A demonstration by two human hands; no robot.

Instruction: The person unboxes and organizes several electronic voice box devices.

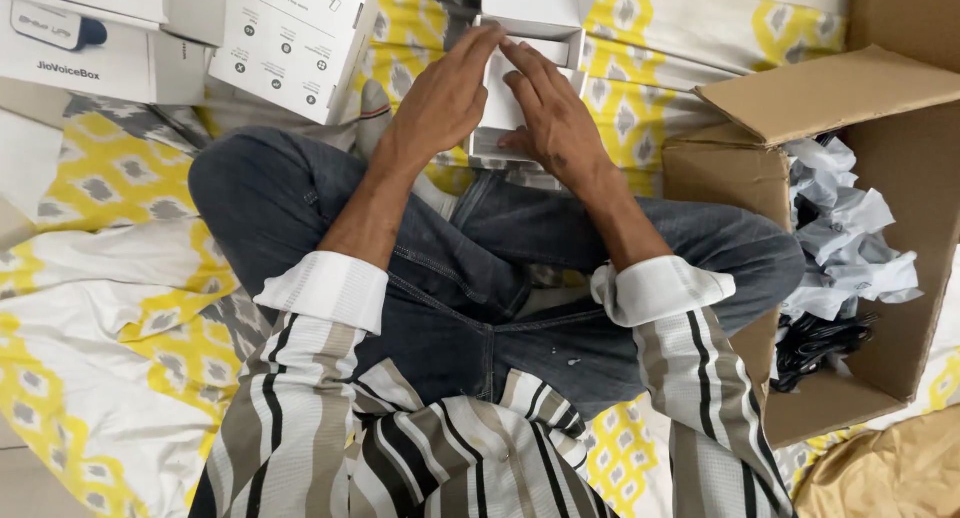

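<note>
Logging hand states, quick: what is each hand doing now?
Left hand: open, fingers flat on the small white box.
Right hand: open, fingers resting on the same box.

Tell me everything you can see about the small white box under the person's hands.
The small white box looks like matte cardboard, rectangular and open, with its lid flap tilted up at the far end. It rests on the yellow and white patterned sheet just beyond the person's crossed legs. The left hand lies across its left side, fingers reaching to the far rim; the right hand presses on its right side and near edge. Both hands hide most of the inside, so its contents cannot be told.
</note>
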